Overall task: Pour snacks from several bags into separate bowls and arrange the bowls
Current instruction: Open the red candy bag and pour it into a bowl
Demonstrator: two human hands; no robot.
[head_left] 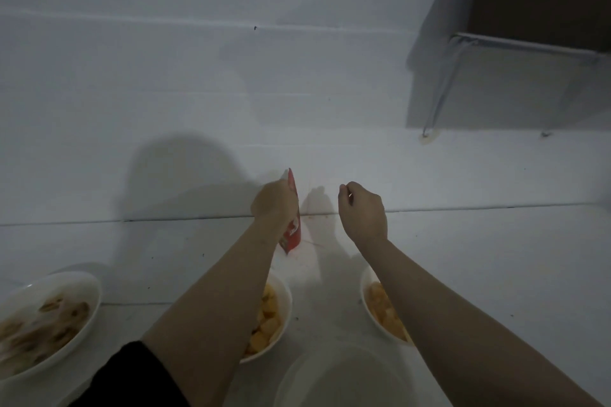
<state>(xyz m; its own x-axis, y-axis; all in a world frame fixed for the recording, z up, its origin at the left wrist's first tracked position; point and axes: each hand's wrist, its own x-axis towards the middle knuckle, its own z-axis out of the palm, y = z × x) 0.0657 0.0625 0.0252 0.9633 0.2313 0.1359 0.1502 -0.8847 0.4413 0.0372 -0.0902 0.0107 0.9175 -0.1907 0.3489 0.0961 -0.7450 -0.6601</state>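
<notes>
Now the left hand (273,200) grips the red bag (292,225), standing tall in its fingers. Just right, the right hand (363,211) curls on nothing. An empty bowl (330,380) waits below both hands.

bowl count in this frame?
4. One at far left with brown snacks; one under the left forearm with yellow pieces; one under the right forearm with orange pieces; an empty one at bottom centre. More may sit out of frame.
</notes>
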